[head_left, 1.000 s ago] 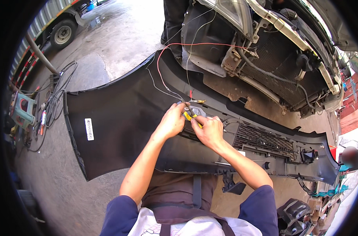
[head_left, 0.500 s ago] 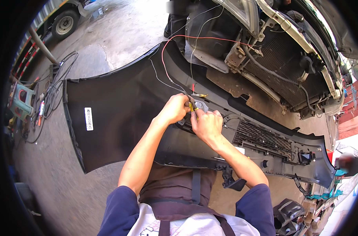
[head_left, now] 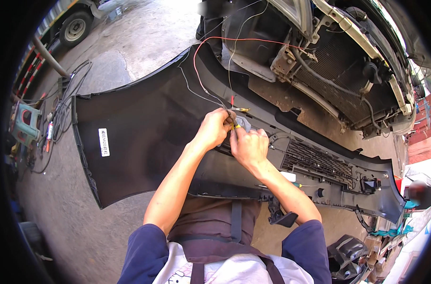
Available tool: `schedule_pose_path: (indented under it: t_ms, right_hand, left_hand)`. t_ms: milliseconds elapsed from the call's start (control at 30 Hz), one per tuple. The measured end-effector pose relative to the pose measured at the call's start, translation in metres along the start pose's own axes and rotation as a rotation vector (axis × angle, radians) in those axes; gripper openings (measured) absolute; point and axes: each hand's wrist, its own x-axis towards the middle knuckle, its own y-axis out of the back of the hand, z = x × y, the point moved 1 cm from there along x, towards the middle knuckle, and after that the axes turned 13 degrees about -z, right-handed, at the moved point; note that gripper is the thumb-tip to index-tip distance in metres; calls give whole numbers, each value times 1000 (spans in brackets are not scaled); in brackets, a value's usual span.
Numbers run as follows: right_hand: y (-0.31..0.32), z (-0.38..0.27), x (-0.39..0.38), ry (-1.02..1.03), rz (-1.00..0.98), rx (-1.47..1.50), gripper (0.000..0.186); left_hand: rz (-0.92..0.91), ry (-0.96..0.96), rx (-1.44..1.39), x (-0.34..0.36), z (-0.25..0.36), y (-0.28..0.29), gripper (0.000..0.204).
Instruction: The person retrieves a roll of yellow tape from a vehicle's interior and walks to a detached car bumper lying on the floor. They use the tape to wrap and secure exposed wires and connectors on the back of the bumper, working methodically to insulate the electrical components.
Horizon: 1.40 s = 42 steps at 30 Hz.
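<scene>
Fingers of the left hand [head_left: 214, 128] are curled together and pinch the wire ends at the middle of the bumper's far edge. Fingers of the right hand [head_left: 247, 147] are closed as well, apparently gripping a small yellow-handled tool [head_left: 235, 126]; the exact grip is hard to make out. Both hands touch each other over one black bumper [head_left: 144, 142] lying inside-up on the ground. One white label [head_left: 104, 142] sits near its left end. Two wires, one red wire [head_left: 253, 39] and one white wire [head_left: 232, 52], run from the fingertips toward the car front [head_left: 338, 80] beyond the far edge. One grille section [head_left: 319, 161] lies right of the hands.
</scene>
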Motion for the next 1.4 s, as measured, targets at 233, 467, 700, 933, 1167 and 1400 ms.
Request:
schedule_pose_path:
  t_ms: [233,467,700,933,1167,1400]
  right_hand:
    - [2,2,-1,-1,-35,8,21]
    - [-3,3,-2,3,-74,-6,23]
    - [-3,8,-10,-4,-34,-8,18]
    - [5,10,-21,-111,-133,139,24]
    - [4,44,-42,-82,-66,177,20]
    - [9,30,-27,-89,-31,350,21]
  left_hand:
    - [-64,13,20,-4,8,6,33]
    - [-17,117,52,5,6,-2,36]
    - [89,32,149,2,11,-15,31]
    - [129,-58,342,4,13,-22,28]
    - [124,3,334,10,8,-22,27]
    - [-27,96,105,7,22,-4,32]
